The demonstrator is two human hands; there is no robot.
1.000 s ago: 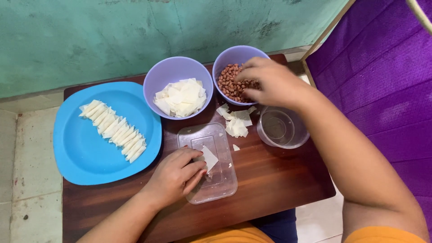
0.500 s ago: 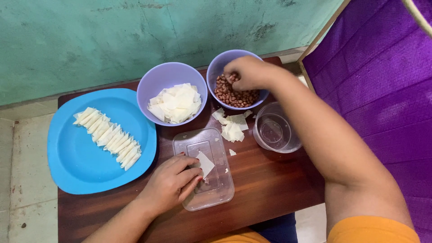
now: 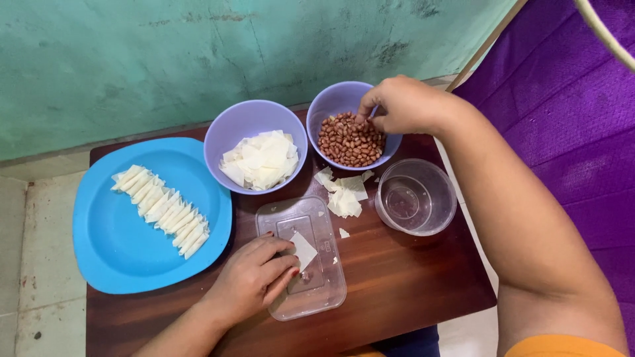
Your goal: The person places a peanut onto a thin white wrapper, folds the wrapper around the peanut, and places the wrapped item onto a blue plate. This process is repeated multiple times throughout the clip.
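My right hand (image 3: 403, 104) reaches over a purple bowl (image 3: 329, 100) of peanuts (image 3: 348, 140), its fingertips pinched among the nuts. My left hand (image 3: 254, 276) rests on a clear plastic lid (image 3: 317, 285) lying flat on the table and holds down a small white wrapper piece (image 3: 303, 250) with its fingertips. A second purple bowl (image 3: 233, 127) beside the peanuts holds a heap of white wrapper sheets (image 3: 262, 159). On the left, a blue plate (image 3: 126, 254) carries a slanted row of several folded white rolls (image 3: 161, 210).
The dark wooden table (image 3: 403, 284) also bears a clear round container (image 3: 417, 197) on the right and loose wrapper scraps (image 3: 344, 193) below the peanut bowl. A green wall (image 3: 165, 53) stands behind. Purple cloth (image 3: 562, 119) hangs at right.
My right hand stays at the peanut bowl, its fingers dipping into the nuts. The left hand keeps its place on the lid; the view has shifted slightly.
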